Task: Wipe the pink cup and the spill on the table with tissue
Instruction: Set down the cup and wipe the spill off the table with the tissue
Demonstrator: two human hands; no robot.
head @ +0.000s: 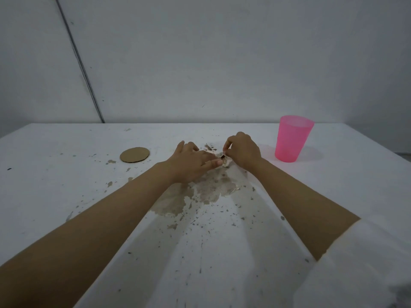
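While the brown, muddy-looking spill [200, 190] lies spread over the middle of the white tabletop [55, 174], the person works a small, crumpled, soiled wad of white tissue [224, 162] at the spill's far end. The right hand [242, 152] pinches the wad's upper edge with curled fingertips. The left hand [191, 161] lies flatter beside it, thumb against the tissue; whether it truly grips cannot be told.

The step in hand looks like the spill wipe, or a refolding of the tissue to find a clean face. It seems far from done, since the wide stain and many specks run from the hands toward the near edge. The next move probably calls for pressing the wad down and drawing it through the stain, though so small and dirty a wad may smear rather than lift.

The translucent pink plastic cup [292, 138] stands upright near the far right corner, apart from both hands. A round brown cardboard disc [134, 154] lies left of the hands, outside the stain. Both forearms cross the stain and hide part of it.
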